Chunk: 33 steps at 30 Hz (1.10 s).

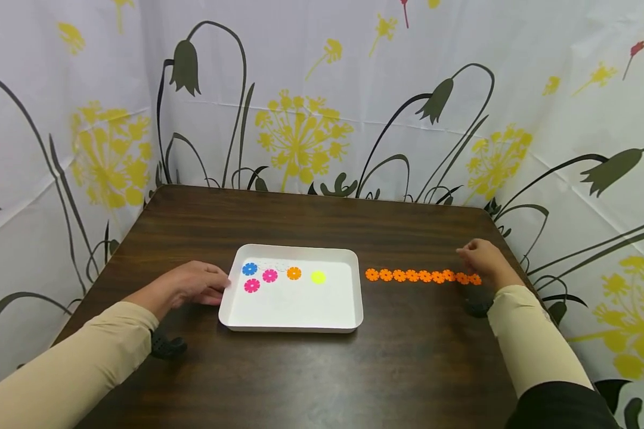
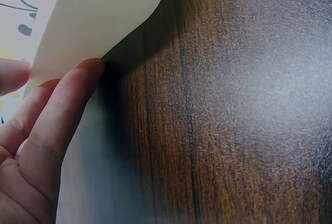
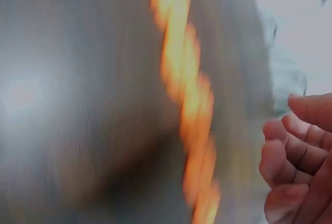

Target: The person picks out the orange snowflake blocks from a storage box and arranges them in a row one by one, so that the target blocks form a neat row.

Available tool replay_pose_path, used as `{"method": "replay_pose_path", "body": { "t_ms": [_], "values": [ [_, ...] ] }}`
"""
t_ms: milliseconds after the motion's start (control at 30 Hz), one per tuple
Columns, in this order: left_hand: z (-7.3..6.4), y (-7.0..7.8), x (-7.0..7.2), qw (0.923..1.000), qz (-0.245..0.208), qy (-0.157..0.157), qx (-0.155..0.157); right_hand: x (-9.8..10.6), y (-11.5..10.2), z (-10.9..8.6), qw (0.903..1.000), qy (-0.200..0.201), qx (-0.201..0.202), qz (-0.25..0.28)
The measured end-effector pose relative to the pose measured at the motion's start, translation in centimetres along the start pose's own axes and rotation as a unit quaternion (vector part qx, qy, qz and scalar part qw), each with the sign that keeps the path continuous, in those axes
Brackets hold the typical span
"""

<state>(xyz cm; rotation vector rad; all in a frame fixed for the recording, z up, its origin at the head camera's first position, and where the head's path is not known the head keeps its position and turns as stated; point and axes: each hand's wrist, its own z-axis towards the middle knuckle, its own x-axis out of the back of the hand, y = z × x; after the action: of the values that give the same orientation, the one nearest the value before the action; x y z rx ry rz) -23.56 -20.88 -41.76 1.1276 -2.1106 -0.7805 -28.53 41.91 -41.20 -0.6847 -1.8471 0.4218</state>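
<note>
A shallow white tray [image 1: 295,310] lies on the table, and my left hand [image 1: 197,282] grips its left edge. The left wrist view shows the fingers [image 2: 62,110] against the outside of the tray wall [image 2: 109,16], with the thumb on the other side. Inside the tray are a blue notched disc [image 1: 249,269], two pink ones, an orange disc [image 1: 294,273], a yellow one [image 1: 318,277] and some faint clear pieces. Right of the tray runs a row of orange notched discs [image 1: 412,276]. Near its right end my right hand [image 1: 483,260] is raised, fingers loosely bent, holding nothing visible.
The dark wooden table [image 1: 300,381] spreads out around the tray. A white curtain [image 1: 322,71] with flower prints hangs behind it and along both sides. The orange discs are blurred in the right wrist view.
</note>
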Motion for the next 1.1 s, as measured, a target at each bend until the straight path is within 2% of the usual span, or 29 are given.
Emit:
{"method": "replay_pose_path", "body": {
  "t_ms": [67,133,200,333,433,533,667,800,867,967,1100],
  "values": [
    [0.0,-0.1,0.1,1.0000,-0.004,0.000,0.002,-1.1,-2.9,0.6,0.9982,-0.025,0.025,0.047],
    [0.0,-0.2,0.1,1.0000,-0.005,-0.003,0.001,-2.5,-5.9,1.1,0.9944,-0.060,0.049,0.071],
    [0.0,-0.3,0.1,1.0000,-0.006,-0.005,0.001,-4.1,-9.2,1.4,0.9879,-0.103,0.069,0.094],
    [0.1,-0.3,0.1,1.0000,-0.009,-0.003,0.000,-7.5,-15.2,1.5,0.9732,-0.180,0.083,0.117],
    [0.2,-0.3,0.1,0.9999,-0.014,-0.002,0.001,-10.1,-19.0,1.4,0.9663,-0.221,0.088,0.099],
    [0.3,-0.3,0.1,0.9998,-0.017,-0.005,-0.002,-12.8,-21.8,1.4,0.9636,-0.244,0.092,0.057],
    [0.5,-0.5,0.1,0.9998,-0.018,-0.007,-0.002,-16.4,-24.4,1.4,0.9652,-0.240,0.102,-0.014],
    [0.5,-0.6,0.1,0.9999,-0.014,-0.003,0.002,-19.5,-26.3,1.1,0.9620,-0.206,0.129,-0.125],
    [0.4,-0.6,0.1,0.9999,-0.012,-0.001,0.003,-20.9,-27.0,0.8,0.9546,-0.174,0.145,-0.194],
    [0.2,-0.4,0.1,0.9999,-0.011,-0.005,-0.001,-22.6,-27.6,0.6,0.9387,-0.123,0.162,-0.278],
    [0.1,-0.3,0.3,0.9998,-0.014,-0.009,-0.006,-24.2,-27.8,0.5,0.9154,-0.068,0.197,-0.344]
  ]
}}
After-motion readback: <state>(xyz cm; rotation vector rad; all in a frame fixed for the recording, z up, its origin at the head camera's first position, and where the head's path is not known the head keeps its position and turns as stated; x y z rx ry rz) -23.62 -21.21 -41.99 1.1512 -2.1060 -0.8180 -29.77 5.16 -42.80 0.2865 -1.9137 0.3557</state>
